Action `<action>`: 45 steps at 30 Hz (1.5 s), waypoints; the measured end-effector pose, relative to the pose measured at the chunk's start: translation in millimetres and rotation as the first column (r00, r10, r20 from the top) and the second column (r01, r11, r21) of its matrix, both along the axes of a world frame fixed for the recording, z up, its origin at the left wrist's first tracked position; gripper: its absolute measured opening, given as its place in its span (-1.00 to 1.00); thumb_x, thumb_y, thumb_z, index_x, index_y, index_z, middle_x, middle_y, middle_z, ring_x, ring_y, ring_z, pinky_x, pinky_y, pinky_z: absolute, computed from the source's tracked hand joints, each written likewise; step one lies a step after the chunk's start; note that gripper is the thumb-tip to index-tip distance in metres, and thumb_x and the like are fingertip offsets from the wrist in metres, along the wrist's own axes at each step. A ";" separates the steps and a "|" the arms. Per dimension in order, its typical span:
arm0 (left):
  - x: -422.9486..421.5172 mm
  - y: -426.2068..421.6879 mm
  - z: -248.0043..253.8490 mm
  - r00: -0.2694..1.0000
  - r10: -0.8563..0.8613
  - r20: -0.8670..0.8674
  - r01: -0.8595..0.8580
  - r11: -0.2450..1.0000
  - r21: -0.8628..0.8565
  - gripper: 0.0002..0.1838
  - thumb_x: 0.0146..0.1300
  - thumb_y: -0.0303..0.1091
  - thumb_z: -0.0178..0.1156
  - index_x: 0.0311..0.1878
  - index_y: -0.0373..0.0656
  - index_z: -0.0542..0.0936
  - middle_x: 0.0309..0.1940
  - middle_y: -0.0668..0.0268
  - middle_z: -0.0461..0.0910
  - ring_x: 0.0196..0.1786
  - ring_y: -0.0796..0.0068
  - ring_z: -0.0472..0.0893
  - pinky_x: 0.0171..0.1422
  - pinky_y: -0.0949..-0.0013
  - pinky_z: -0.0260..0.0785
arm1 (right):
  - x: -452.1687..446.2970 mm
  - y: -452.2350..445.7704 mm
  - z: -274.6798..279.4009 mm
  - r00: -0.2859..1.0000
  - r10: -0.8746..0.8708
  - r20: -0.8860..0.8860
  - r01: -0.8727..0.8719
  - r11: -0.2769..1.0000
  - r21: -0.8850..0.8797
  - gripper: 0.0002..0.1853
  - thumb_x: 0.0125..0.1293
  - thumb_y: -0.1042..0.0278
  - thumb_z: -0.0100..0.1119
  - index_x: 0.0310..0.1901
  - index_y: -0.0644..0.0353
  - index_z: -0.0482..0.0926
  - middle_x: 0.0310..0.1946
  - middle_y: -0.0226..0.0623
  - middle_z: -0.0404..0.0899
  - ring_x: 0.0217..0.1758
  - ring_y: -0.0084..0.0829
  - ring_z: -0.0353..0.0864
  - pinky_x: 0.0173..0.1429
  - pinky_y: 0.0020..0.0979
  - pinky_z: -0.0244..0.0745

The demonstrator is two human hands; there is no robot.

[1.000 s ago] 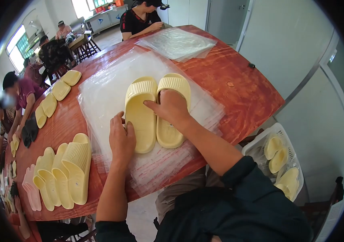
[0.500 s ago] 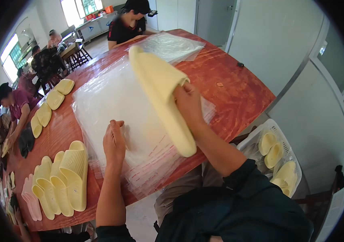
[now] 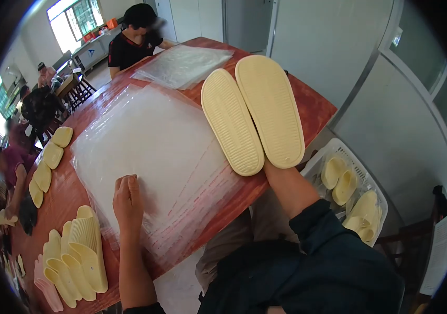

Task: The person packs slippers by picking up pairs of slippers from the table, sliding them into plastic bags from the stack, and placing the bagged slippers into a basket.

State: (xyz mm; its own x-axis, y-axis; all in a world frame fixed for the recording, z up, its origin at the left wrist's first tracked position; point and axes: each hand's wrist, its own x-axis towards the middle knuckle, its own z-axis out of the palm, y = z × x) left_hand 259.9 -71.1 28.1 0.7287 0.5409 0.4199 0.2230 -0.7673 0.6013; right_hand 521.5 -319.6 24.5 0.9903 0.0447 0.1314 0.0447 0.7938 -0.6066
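Note:
A pair of pale yellow slippers [image 3: 254, 112] is held up over the table's right part, ribbed soles facing me. My right hand [image 3: 274, 174] grips them from behind; its fingers are hidden by the soles, and only the wrist area shows. My left hand [image 3: 128, 192] is closed, fingers curled in, with nothing visible in it. It is over a stack of clear plastic bags [image 3: 145, 136] with red print along the near edge.
Several yellow slippers [image 3: 79, 256] and pink slippers [image 3: 48, 285] stand at the red table's left. More yellow slippers [image 3: 45, 159] lie beyond. Another bag stack [image 3: 184, 65] is near a seated person [image 3: 137, 44]. A white basket [image 3: 378, 183] holds bagged slippers at right.
My right hand has moved right and turned the slippers, so both soles now face me instead of one side-on. My left hand's fingers have curled further in. The view has shifted somewhat.

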 end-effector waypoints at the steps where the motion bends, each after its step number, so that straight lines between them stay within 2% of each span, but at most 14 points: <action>1: -0.1 -2.9 4.9 1.000 -0.005 -0.019 0.005 1.000 0.016 -0.56 0.59 -0.17 -0.09 -0.02 -0.37 0.64 -0.09 0.07 0.63 -0.05 0.17 0.62 0.09 0.28 0.42 | 2.1 -1.4 -4.3 1.000 -0.016 -0.007 0.016 1.000 0.004 -0.71 0.43 0.30 0.19 0.07 0.26 0.65 -0.08 -0.35 0.68 -0.13 -0.57 0.64 -0.10 -0.48 0.53; 6: -1.3 -15.1 17.1 0.992 0.053 -0.114 -0.063 0.994 -0.085 -0.70 0.42 -0.26 0.18 0.02 -0.31 0.63 -0.07 0.11 0.63 -0.04 0.22 0.61 0.02 0.30 0.43 | 5.5 -2.2 -14.3 0.999 -0.048 -0.025 0.048 0.999 0.015 -0.70 0.42 0.30 0.20 0.08 0.26 0.65 -0.06 -0.34 0.67 -0.10 -0.56 0.64 -0.08 -0.46 0.53; 8: -1.2 -23.5 19.0 0.998 0.051 0.027 -0.056 0.966 0.253 -0.63 0.18 -0.29 0.41 0.00 -0.27 0.63 -0.02 0.12 0.61 0.04 0.11 0.60 0.10 0.17 0.46 | 4.8 -2.7 -15.9 0.998 -0.049 -0.027 0.050 0.999 0.021 -0.70 0.42 0.30 0.20 0.09 0.26 0.64 -0.05 -0.34 0.67 -0.09 -0.55 0.64 -0.07 -0.46 0.53; 11: -0.8 -52.4 32.2 0.989 -0.101 0.111 0.066 0.958 0.281 -0.54 0.02 -0.36 0.48 0.02 -0.23 0.63 0.01 0.13 0.61 0.10 0.08 0.57 0.12 0.12 0.45 | 5.9 -2.8 -16.6 0.999 -0.044 -0.028 0.044 0.999 0.026 -0.69 0.42 0.30 0.21 0.09 0.26 0.64 -0.04 -0.33 0.67 -0.07 -0.55 0.63 -0.05 -0.45 0.53; 14: 4.9 -79.0 35.4 0.975 -0.207 -0.077 0.221 0.919 0.325 -0.50 -0.02 -0.38 0.49 0.05 -0.22 0.62 0.07 0.10 0.59 0.12 0.04 0.56 0.16 0.12 0.43 | 5.4 -4.5 -17.8 0.999 -0.038 -0.024 0.039 0.999 0.022 -0.69 0.41 0.30 0.21 0.10 0.26 0.63 -0.02 -0.32 0.66 -0.06 -0.54 0.63 -0.04 -0.44 0.52; 22: 6.0 -60.1 16.1 0.960 -0.189 -0.208 0.237 0.942 0.239 -0.56 0.16 -0.19 0.40 0.03 -0.28 0.64 0.01 0.11 0.61 0.03 0.04 0.58 0.16 0.09 0.40 | 4.2 -8.2 -13.8 1.000 -0.017 0.000 0.017 1.000 0.007 -0.67 0.41 0.30 0.22 0.12 0.26 0.62 0.01 -0.31 0.65 -0.02 -0.52 0.62 0.00 -0.42 0.52; 24: 7.8 -59.7 15.3 0.974 -0.190 -0.125 0.203 0.974 0.098 -0.61 0.22 -0.22 0.36 0.01 -0.27 0.64 -0.03 0.10 0.62 -0.02 0.04 0.60 0.12 0.12 0.42 | 2.8 -8.7 -13.2 1.000 -0.009 0.004 0.009 1.000 0.002 -0.67 0.40 0.30 0.22 0.12 0.26 0.62 0.02 -0.30 0.65 -0.01 -0.51 0.62 0.01 -0.42 0.52; 27: 10.6 -53.2 8.4 0.982 -0.169 -0.084 0.175 0.982 0.073 -0.66 0.23 -0.26 0.33 0.01 -0.24 0.64 -0.05 0.11 0.62 -0.04 0.04 0.60 0.07 0.11 0.43 | 2.3 -8.0 -13.9 1.000 0.004 0.003 -0.004 1.000 0.001 -0.66 0.40 0.30 0.22 0.13 0.26 0.61 0.03 -0.29 0.64 0.01 -0.51 0.62 0.03 -0.41 0.52; 31: 13.4 -62.9 12.4 0.976 -0.074 -0.206 0.108 0.982 0.155 -0.71 0.24 -0.33 0.29 0.00 -0.22 0.65 -0.10 0.13 0.62 -0.06 0.06 0.60 0.01 0.09 0.43 | 0.7 -9.5 -13.1 1.000 0.007 0.007 -0.007 1.000 -0.001 -0.65 0.40 0.30 0.23 0.14 0.26 0.61 0.05 -0.28 0.63 0.03 -0.50 0.61 0.05 -0.40 0.52; 33: 13.7 -57.4 6.0 0.981 -0.099 -0.169 0.140 0.958 0.252 -0.71 0.22 -0.41 0.24 0.00 -0.26 0.65 -0.15 0.14 0.61 -0.33 0.27 0.61 -0.14 0.25 0.45 | -1.1 -10.3 -12.5 1.000 0.012 0.011 -0.012 1.000 -0.006 -0.65 0.40 0.30 0.23 0.14 0.26 0.61 0.06 -0.28 0.63 0.04 -0.49 0.61 0.06 -0.39 0.52; 34: 13.4 -54.8 4.9 0.981 -0.100 -0.168 0.141 0.957 0.253 -0.71 0.22 -0.41 0.24 0.00 -0.26 0.65 -0.15 0.14 0.61 -0.33 0.27 0.61 -0.14 0.25 0.45 | -2.0 -11.1 -12.0 1.000 0.010 0.014 -0.010 1.000 -0.011 -0.65 0.39 0.30 0.23 0.14 0.26 0.60 0.06 -0.28 0.63 0.04 -0.49 0.61 0.07 -0.39 0.52; 40: 11.0 -50.0 5.4 0.986 -0.098 -0.132 0.109 0.991 0.081 -0.71 0.16 -0.36 0.30 -0.05 -0.23 0.67 -0.19 0.17 0.61 -0.36 0.31 0.57 -0.17 0.28 0.44 | -4.8 -10.1 -7.4 0.999 0.041 0.023 -0.041 0.999 -0.016 -0.63 0.39 0.29 0.24 0.16 0.26 0.60 0.09 -0.26 0.62 0.07 -0.47 0.60 0.10 -0.37 0.52; 43: 15.5 -66.2 14.5 0.985 -0.063 -0.160 0.092 0.978 0.187 -0.75 0.16 -0.37 0.30 -0.10 -0.22 0.68 -0.22 0.17 0.61 -0.36 0.30 0.59 -0.17 0.27 0.44 | -6.6 -11.3 -6.2 0.999 0.043 0.022 -0.042 0.999 -0.024 -0.63 0.39 0.29 0.24 0.16 0.26 0.59 0.10 -0.26 0.62 0.09 -0.47 0.60 0.11 -0.36 0.51; 45: 14.9 -66.2 13.4 0.983 -0.146 -0.107 0.174 0.925 0.338 -0.77 0.16 -0.36 0.30 -0.12 -0.20 0.69 -0.25 0.19 0.61 -0.36 0.29 0.60 -0.19 0.28 0.44 | -7.0 -10.5 -6.2 0.999 0.043 0.019 -0.043 0.999 -0.016 -0.62 0.38 0.29 0.25 0.17 0.26 0.59 0.11 -0.25 0.61 0.10 -0.46 0.60 0.12 -0.36 0.51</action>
